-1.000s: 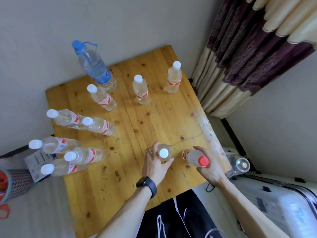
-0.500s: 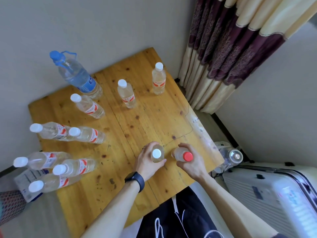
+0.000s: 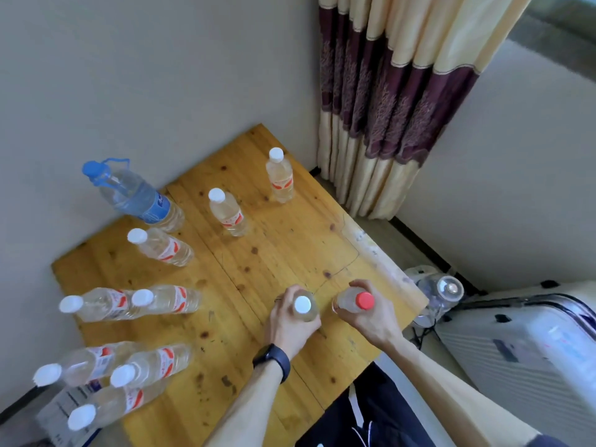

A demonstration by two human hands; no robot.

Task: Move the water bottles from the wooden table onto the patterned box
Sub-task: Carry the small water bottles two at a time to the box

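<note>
Gripping white-capped bottle (image 3: 304, 309) with left hand (image 3: 288, 327), red-capped bottle (image 3: 350, 301) with right hand (image 3: 371, 321), fingers (image 3: 283, 296) curled round each. Both upright at bench (image 3: 290, 246) near-right corner, clear liquid inside. Behind and leftward: other bottles (image 3: 225, 211), likewise filled.

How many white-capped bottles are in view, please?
9 white-capped bottles: two toward the table's far edge, one beside the blue-capped bottle, two mid-left, three at the near-left corner, one held in the left hand. The floor bottle's cap colour is unclear.
</note>
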